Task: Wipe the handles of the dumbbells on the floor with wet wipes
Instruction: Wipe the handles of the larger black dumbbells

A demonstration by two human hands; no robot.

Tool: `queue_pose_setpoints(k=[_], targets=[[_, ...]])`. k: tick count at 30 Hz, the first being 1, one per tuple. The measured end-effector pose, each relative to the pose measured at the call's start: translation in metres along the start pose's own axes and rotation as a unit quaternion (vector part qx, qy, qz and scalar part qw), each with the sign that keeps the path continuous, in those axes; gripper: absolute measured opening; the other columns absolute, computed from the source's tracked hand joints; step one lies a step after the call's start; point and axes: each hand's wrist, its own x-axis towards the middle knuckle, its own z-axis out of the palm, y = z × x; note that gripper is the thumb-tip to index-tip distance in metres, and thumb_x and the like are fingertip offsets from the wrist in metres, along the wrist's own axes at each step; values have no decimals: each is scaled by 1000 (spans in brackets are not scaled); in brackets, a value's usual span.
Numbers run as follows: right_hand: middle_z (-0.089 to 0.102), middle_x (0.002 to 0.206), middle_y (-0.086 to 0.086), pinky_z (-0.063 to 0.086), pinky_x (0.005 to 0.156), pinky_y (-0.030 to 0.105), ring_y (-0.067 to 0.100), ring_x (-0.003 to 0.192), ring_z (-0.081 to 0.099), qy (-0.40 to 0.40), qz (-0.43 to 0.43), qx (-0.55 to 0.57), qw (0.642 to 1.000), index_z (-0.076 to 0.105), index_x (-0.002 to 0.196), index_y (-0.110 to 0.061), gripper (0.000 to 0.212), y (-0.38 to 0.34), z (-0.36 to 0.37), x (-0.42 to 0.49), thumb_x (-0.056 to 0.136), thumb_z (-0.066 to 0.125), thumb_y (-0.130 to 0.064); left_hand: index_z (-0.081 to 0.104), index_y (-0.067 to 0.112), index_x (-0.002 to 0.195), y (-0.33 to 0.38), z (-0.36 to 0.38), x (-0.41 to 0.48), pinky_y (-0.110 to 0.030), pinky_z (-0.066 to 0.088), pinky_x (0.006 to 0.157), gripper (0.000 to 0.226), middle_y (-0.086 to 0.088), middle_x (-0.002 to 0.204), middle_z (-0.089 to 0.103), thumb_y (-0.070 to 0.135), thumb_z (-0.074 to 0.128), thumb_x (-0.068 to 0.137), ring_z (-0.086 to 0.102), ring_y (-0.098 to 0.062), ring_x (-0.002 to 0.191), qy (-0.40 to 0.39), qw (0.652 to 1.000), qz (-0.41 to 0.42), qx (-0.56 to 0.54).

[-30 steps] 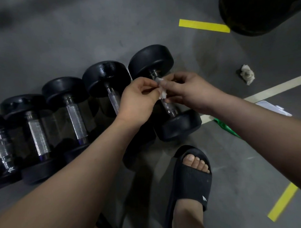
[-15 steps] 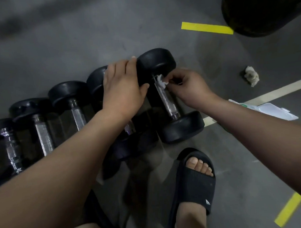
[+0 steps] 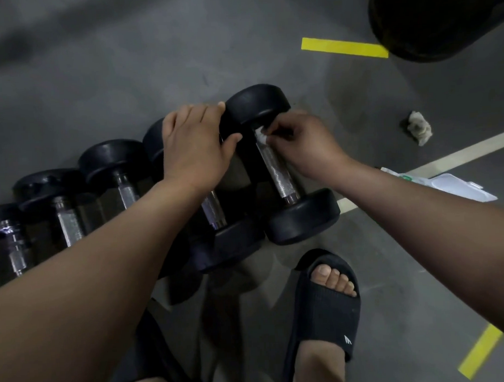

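On the floor, at the right end of the row, the right hand [image 3: 303, 143] pinches a white wet wipe [image 3: 261, 135] against the top of the end dumbbell's [image 3: 256, 102] metal handle [image 3: 277, 172]. The left hand [image 3: 195, 147] rests flat, fingers relaxed, on the neighbouring dumbbell [image 3: 232, 243].

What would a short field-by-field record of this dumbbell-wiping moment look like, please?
left hand: lies flat over the far head of the neighbouring dumbbell
right hand: pinches the wet wipe against the far end of the handle
being wiped: rightmost dumbbell in the row
floor at right: crumpled wipe, white packet
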Motion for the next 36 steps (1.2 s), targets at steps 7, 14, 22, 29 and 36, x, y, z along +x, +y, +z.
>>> queue_pose_setpoints(k=[7, 14, 22, 29, 36], targets=[[64, 86, -6, 47, 71, 18, 2, 81, 63, -112, -16, -9, 994, 76, 83, -17, 10, 9, -18, -25, 84, 75, -27, 51, 19, 140, -3, 4, -2, -39, 23, 111, 55, -2, 121, 60, 51, 55, 95, 47, -25, 123, 20, 1000, 3, 6], [69, 83, -1, 47, 74, 16, -6, 72, 59, -33, 82, 154, 984, 73, 90, 2, 12, 0, -5, -4, 89, 74, -10, 52, 20, 139, -1, 4, -3, -40, 25, 111, 54, -1, 122, 60, 52, 55, 95, 47, -26, 123, 15, 1000, 1, 8], [73, 77, -6, 46, 65, 13, -2, 64, 59, -308, 124, -9, 943, 76, 87, -21, 8, 0, -45, -26, 82, 80, -17, 52, 20, 139, -1, 6, -2, -41, 24, 112, 55, -1, 121, 59, 52, 55, 95, 47, -26, 123, 17, 1000, -6, 11], [69, 74, -9, 51, 67, 26, 1, 65, 61, -153, 88, 52, 983, 73, 85, -21, 8, -7, -20, -17, 82, 77, -14, 53, 21, 138, 0, 3, -1, -40, 25, 112, 55, -1, 120, 60, 53, 57, 94, 47, -25, 123, 16, 1000, -15, -1], [71, 87, -16, 49, 75, 15, -1, 83, 68, -279, 16, -83, 956, 81, 93, -26, 11, -11, -38, -28, 83, 80, -22, 53, 21, 138, 2, 5, -1, -38, 23, 109, 55, -1, 122, 60, 52, 58, 93, 47, -25, 123, 29, 999, -14, 1]])
